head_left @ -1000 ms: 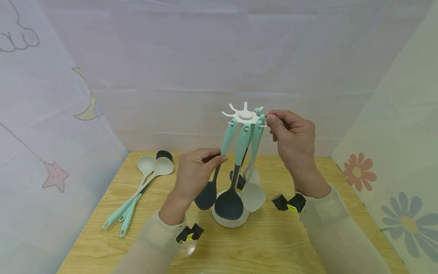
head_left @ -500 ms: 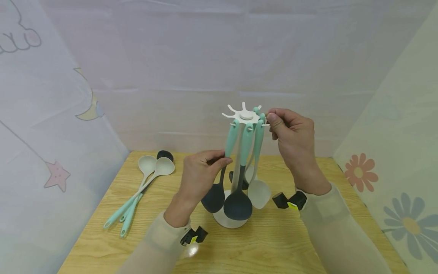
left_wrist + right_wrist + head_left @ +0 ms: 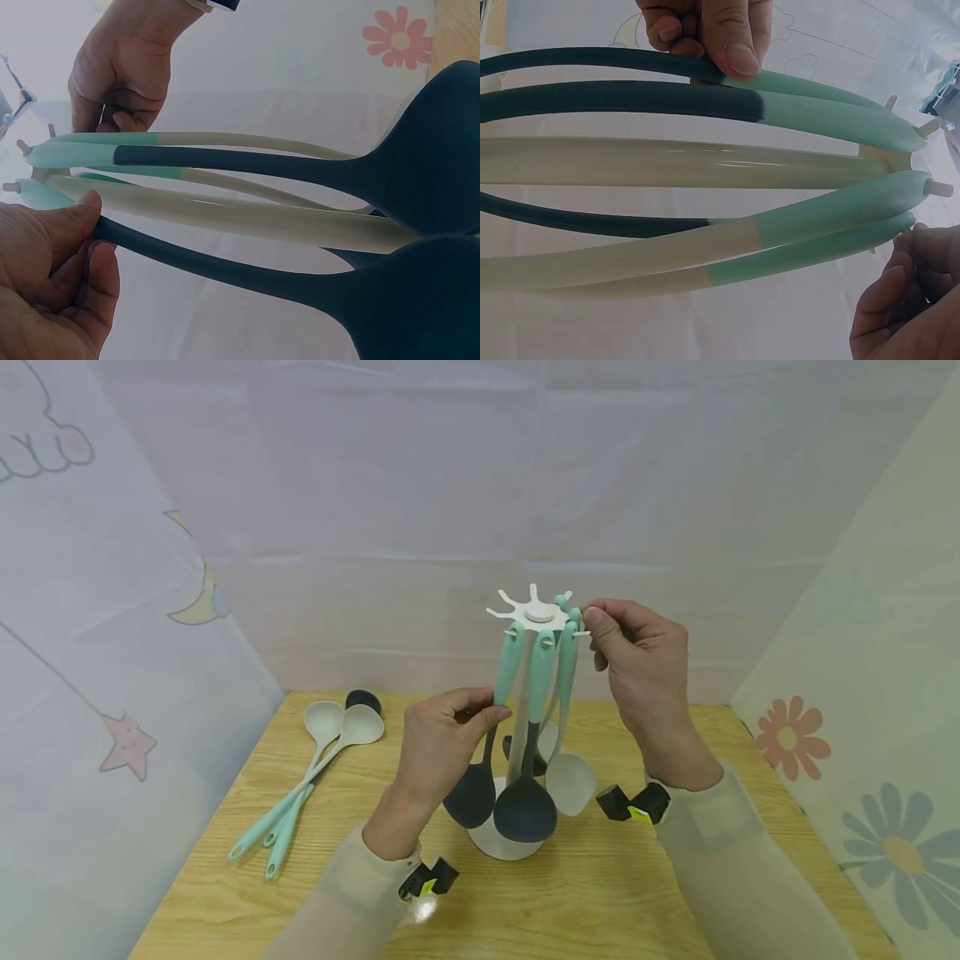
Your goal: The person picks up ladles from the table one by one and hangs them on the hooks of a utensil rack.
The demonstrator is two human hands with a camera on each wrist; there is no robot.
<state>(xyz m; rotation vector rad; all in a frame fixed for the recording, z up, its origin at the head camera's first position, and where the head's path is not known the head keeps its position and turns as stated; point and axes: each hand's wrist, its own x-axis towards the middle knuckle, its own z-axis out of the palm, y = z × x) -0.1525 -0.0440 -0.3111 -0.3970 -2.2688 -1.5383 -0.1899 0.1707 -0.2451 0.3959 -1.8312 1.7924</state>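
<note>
A white utensil rack (image 3: 540, 612) with hook arms radiating from its top stands on a round base (image 3: 506, 843). Several mint-handled kitchen utensils hang from it. In front hangs a dark ladle (image 3: 525, 810); a pale-headed utensil (image 3: 572, 783) hangs to its right. My left hand (image 3: 442, 743) pinches the hanging dark-headed utensil (image 3: 470, 795) at the lower end of its mint handle. At the top right, my right hand (image 3: 641, 652) pinches the rack at a hook tip, right beside a mint handle end (image 3: 892, 225). Its exact contact is partly hidden.
On the left of the wooden table (image 3: 600, 893) lie two pale ladles (image 3: 362, 724) and a dark-headed utensil (image 3: 364, 700), their mint handles crossed. Cloth walls stand at the back and both sides.
The hanging utensils have swung right with the rack's top, and my left hand has shifted right with the dark-headed utensil. My right hand has barely moved. Over the last half second little differs.
</note>
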